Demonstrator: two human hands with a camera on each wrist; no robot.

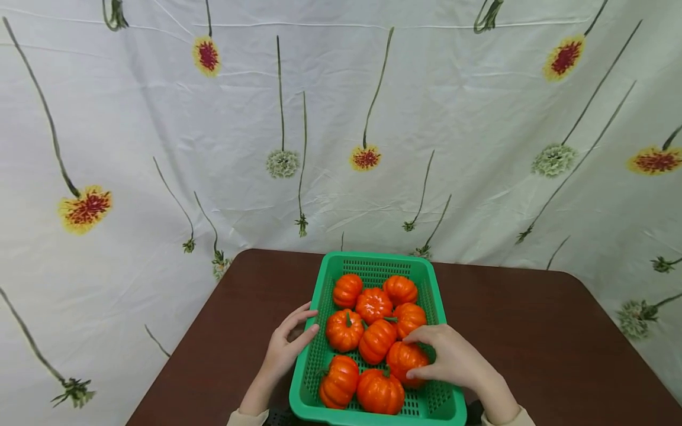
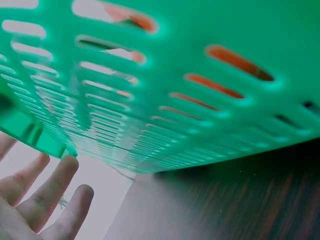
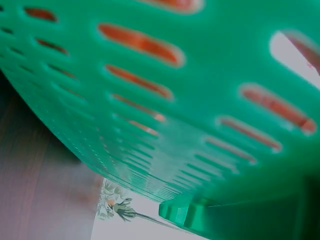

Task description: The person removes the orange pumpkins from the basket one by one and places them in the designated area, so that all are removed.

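Observation:
A green plastic basket with slotted sides holds several small orange pumpkins. My right hand reaches over the basket's right rim, its thumb and fingers around one pumpkin near the front right. At the left rim, my left hand has its fingers spread and loosely extended, fingertips by the edge. The left wrist view shows the fingers of the left hand beside the basket wall. In the right wrist view, the basket wall hides the right hand.
The basket stands on a dark brown table with rounded far corners. Behind the table hangs a pale cloth printed with flowers and stems. Cream sleeves show at both wrists.

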